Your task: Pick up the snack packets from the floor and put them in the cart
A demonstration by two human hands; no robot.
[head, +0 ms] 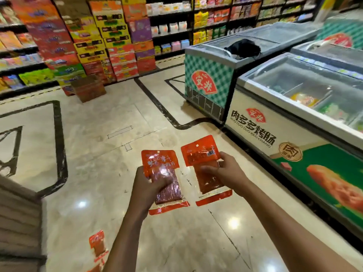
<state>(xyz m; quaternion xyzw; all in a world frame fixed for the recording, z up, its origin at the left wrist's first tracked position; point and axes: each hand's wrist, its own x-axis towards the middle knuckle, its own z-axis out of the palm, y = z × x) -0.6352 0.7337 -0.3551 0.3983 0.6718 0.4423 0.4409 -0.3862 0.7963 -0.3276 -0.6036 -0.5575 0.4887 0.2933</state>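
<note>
while both packets are up off the floor, i've got one in each hand: the left packet (163, 179) is pinched in my left hand (146, 190), thumb across the clear window, and the right packet (206, 169) is gripped by my right hand (225, 171) with fingers curled over its middle. holding them flat and face-up side by side like that keeps them from flopping and lets me carry both in one go. another packet (97, 245) is lying on the tiled floor (98, 154) near my left elbow, plus maybe a second one at the very bottom edge, too cut off to be sure. no cart in view from here, so i'd guess it's behind me or off to a side. chest freezers (284, 118) run along my right, stacked cartons (110, 36) and shelves ahead, and some ribbed grey thing (19, 213) sits at my left.
</note>
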